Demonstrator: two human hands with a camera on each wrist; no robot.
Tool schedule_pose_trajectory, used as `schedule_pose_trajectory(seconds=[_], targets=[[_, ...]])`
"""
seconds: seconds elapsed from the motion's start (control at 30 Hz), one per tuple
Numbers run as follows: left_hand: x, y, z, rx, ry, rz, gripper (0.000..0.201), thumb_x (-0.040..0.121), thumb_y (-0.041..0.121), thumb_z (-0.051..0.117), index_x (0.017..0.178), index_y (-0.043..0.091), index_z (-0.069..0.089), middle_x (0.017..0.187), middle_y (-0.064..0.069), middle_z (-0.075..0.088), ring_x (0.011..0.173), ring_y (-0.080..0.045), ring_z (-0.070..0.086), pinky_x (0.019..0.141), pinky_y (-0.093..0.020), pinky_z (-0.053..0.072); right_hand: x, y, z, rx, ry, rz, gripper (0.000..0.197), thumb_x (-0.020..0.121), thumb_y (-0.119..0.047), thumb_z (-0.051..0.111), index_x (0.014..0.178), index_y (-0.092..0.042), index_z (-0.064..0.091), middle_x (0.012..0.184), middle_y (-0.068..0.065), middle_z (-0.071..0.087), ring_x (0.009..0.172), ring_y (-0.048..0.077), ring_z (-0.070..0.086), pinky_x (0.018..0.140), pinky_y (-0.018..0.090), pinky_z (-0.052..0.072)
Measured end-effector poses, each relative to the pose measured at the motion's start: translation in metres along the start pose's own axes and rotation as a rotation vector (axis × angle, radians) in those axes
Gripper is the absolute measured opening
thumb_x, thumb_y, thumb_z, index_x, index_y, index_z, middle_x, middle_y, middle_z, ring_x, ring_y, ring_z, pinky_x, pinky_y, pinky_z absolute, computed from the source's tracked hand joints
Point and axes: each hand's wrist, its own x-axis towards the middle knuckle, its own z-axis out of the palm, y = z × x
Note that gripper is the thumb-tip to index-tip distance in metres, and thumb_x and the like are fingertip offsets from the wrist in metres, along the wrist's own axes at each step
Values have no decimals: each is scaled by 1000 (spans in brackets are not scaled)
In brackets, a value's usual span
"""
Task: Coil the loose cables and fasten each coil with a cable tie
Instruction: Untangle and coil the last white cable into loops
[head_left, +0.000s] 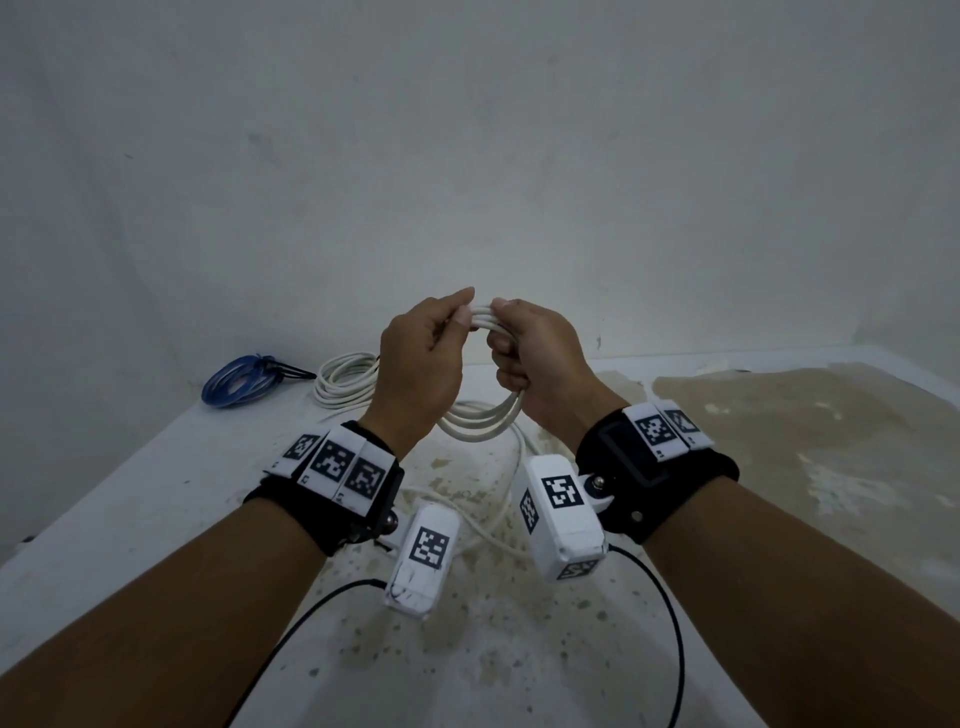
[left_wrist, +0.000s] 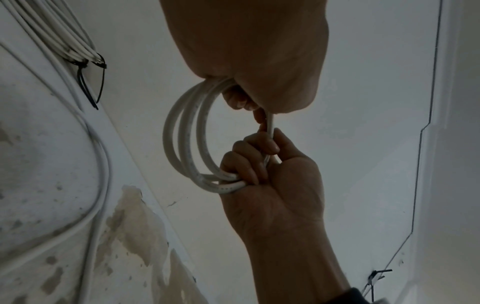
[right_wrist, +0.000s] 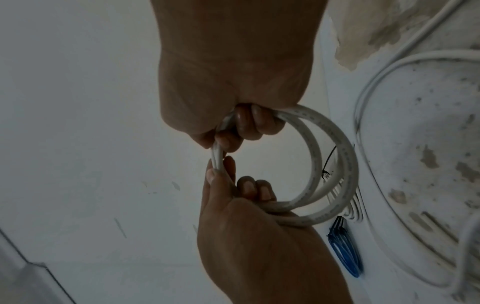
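Above the stained white table (head_left: 779, 441), against a bare wall (head_left: 467, 130) — both hands' fingers (head_left: 506, 358) clamp the white cable coil (head_left: 483, 421).

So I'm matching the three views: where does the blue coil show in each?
Head: blue coil far left on the table, beside the tied white coil.
Left wrist: not in view.
Right wrist: lower right.
Shared landmark: the white coil in hand.
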Motion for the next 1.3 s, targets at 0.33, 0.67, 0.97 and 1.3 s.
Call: schedule_pose_trajectory(seconds=[0.33, 0.67, 0.97, 1.3], targets=[[3, 1, 2, 54, 96, -73, 28, 101, 27, 50, 107, 15, 74, 80, 14, 69, 79, -1, 66, 78, -41, 57, -8, 0, -4, 0, -6, 90, 26, 103, -27, 47, 92, -14, 66, 52, -2, 33, 42, 12, 26, 42, 23, 35], [0, -4, -4, 217, -2, 29, 30, 103, 25, 47, 107, 15, 75, 76, 9, 68, 59, 4, 55, 62, -22, 42, -6, 0, -1, -70, 49, 127, 38, 103, -34, 45, 82, -8, 64, 49, -3, 32, 38, 11, 25, 43, 24, 26], [6, 8, -3, -171, -83, -371, 27, 100, 33, 53, 83, 22, 72, 57, 7, 56, 42, -10, 42, 45, -27, 38, -2, 6, -3, 67, 92, 90, 34, 102, -31, 51, 81, -7, 62, 51, -3, 28, 39, 10, 21, 38, 22, 20], [5, 9, -9, 193, -210, -119, 26, 100, 28, 51, 97, 22, 75, 79, 8, 71, 68, -9, 62, 71, -37, 56, 0, 7, -8, -194, 84, 6, 34, 100, -31, 58, 77, -6, 64, 52, 0, 26, 42, 12, 20, 41, 22, 19]])
